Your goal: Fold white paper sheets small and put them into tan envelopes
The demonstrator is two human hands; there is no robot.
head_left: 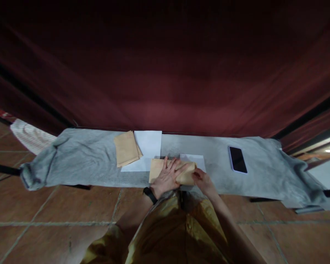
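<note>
A tan envelope (157,168) lies on the grey cloth-covered table (93,161) right in front of me. My left hand (168,175) lies flat on the envelope with its fingers spread, pressing it down. My right hand (204,180) pinches the envelope's right end, where the flap (187,175) is bent upward. A white sheet (195,160) lies under and behind the envelope. A black band sits on my left wrist.
A stack of tan envelopes (125,148) rests on white paper (148,143) at the back left. A dark phone (238,160) lies face up on the right. A dark red curtain (165,73) hangs behind the table. Brown tiled floor (44,216) lies below.
</note>
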